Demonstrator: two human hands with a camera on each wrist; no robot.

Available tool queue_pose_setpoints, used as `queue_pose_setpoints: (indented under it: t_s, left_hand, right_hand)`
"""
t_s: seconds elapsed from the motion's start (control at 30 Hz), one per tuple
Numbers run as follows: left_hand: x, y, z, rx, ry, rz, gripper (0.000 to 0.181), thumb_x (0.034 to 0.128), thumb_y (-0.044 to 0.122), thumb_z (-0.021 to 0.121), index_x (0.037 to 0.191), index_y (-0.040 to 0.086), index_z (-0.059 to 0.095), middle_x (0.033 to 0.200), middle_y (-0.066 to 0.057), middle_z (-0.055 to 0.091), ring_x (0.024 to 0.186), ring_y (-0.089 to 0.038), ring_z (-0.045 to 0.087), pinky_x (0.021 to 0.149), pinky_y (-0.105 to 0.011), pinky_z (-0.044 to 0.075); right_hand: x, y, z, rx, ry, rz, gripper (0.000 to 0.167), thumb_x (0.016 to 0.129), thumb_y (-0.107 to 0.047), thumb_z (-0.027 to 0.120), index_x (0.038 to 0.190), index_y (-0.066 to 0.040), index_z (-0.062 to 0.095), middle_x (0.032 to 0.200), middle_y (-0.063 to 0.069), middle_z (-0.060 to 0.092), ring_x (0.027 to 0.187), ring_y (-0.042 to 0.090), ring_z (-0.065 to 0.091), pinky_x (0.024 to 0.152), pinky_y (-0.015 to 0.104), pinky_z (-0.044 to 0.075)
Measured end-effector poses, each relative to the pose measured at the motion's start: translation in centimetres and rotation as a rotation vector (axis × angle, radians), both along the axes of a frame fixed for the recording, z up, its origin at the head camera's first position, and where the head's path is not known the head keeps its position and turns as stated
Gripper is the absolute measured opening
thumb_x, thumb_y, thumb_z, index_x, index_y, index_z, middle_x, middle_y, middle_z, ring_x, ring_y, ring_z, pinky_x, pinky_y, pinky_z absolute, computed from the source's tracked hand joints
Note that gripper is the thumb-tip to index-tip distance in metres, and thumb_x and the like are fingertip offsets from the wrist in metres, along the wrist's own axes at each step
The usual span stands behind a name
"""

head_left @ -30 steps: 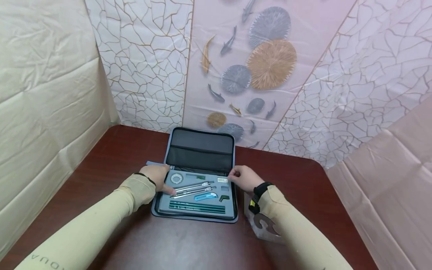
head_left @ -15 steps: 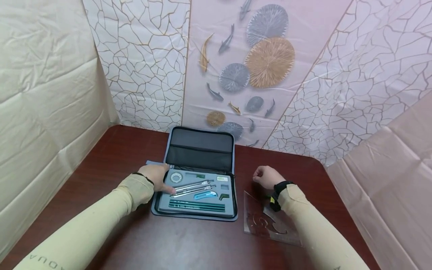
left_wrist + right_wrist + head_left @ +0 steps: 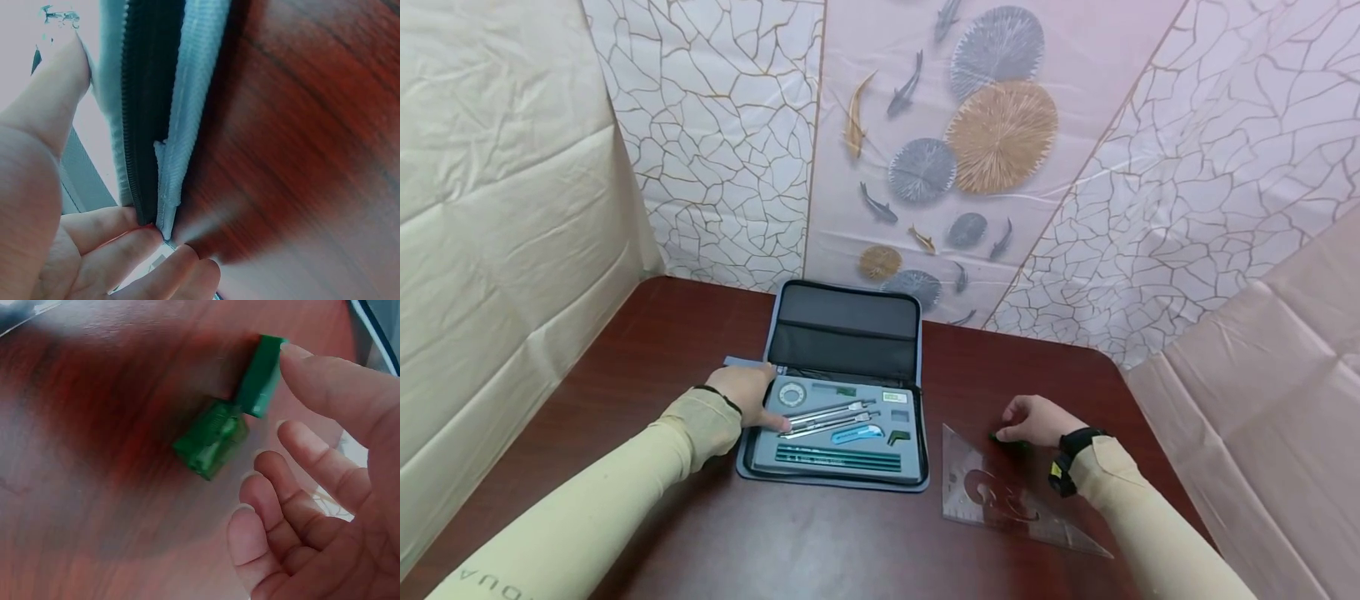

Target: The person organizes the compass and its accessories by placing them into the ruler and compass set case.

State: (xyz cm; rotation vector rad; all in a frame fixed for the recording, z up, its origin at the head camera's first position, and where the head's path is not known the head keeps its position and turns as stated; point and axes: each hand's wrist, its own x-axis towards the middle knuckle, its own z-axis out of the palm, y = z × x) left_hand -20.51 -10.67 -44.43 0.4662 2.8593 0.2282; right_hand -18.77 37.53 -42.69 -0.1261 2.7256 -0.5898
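A blue zip case [image 3: 831, 482] of drawing tools lies unzipped and spread out. My left hand [image 3: 747, 396] grips its left edge, the thumb on the grey tray [image 3: 763, 454] by the metal compasses [image 3: 827, 414]. In the left wrist view the fingers [image 3: 112, 253] bend against the zipper edge [image 3: 147, 156]. My right hand [image 3: 1037, 419] is over the table, right of the case. In the right wrist view its thumb tip touches a green block [image 3: 259, 375], beside a translucent green piece [image 3: 212, 439], both blurred; the other fingers are loosely bent and hold nothing.
A clear set square [image 3: 973, 500] with curved cutouts lies right of the case. The tray bears a ring-shaped roll [image 3: 792, 395], white eraser [image 3: 894, 397], blue craft knife [image 3: 859, 433], green pencils [image 3: 838, 459] and a green L-shaped piece [image 3: 898, 437]. Cloth walls surround the table.
My right hand has moved from the tray's right edge rightward past the set square to the green pieces, uncovering more of the set square. The left hand has stayed on the case.
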Motion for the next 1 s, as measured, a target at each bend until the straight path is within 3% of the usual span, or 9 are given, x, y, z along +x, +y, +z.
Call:
queue_pose_setpoints:
  t_s: [0.3, 0.57, 0.77, 1.0]
  left_hand:
    - [0.3, 0.1, 0.3, -0.024, 0.014, -0.015, 0.101, 0.0705, 0.068, 0.072, 0.141, 0.001, 0.047, 0.129, -0.020, 0.058, 0.113, -0.035, 0.059, 0.089, -0.050, 0.049]
    - [0.5, 0.0, 0.5, -0.020, 0.023, -0.001, 0.101, 0.0694, 0.068, 0.073, 0.140, 0.001, 0.048, 0.124, -0.021, 0.061, 0.108, -0.036, 0.061, 0.083, -0.049, 0.051]
    - [0.5, 0.0, 0.5, -0.013, 0.017, 0.002, 0.102, 0.0703, 0.067, 0.073, 0.142, 0.001, 0.046, 0.126, -0.022, 0.060, 0.109, -0.037, 0.061, 0.084, -0.050, 0.051]
    - [0.2, -0.3, -0.3, -0.012, 0.006, 0.001, 0.106, 0.0693, 0.070, 0.072, 0.144, 0.002, 0.043, 0.130, -0.021, 0.057, 0.113, -0.036, 0.059, 0.086, -0.050, 0.050]
  right_hand:
    - [-0.7, 0.2, -1.6, 0.023, 0.029, 0.024, 0.019, 0.087, -0.020, 0.074, 0.082, -0.009, 0.059, 0.072, 0.002, 0.053, 0.068, 0.019, 0.050, 0.059, 0.033, 0.039]
    - [-1.2, -0.8, -1.4, 0.037, 0.064, 0.047, 0.017, 0.091, -0.018, 0.069, 0.082, -0.010, 0.058, 0.072, 0.003, 0.052, 0.065, 0.019, 0.048, 0.059, 0.033, 0.038]
    - [-2.1, -2.7, -0.2, -0.090, 0.083, 0.025, 0.017, 0.095, -0.026, 0.064, 0.090, -0.010, 0.059, 0.080, 0.004, 0.056, 0.073, 0.022, 0.051, 0.064, 0.034, 0.041]
    - [-2.6, -6.1, 1.0, -0.255, 0.068, 0.018, 0.020, 0.099, -0.026, 0.059, 0.104, -0.007, 0.062, 0.094, 0.007, 0.062, 0.087, 0.026, 0.061, 0.072, 0.036, 0.049]
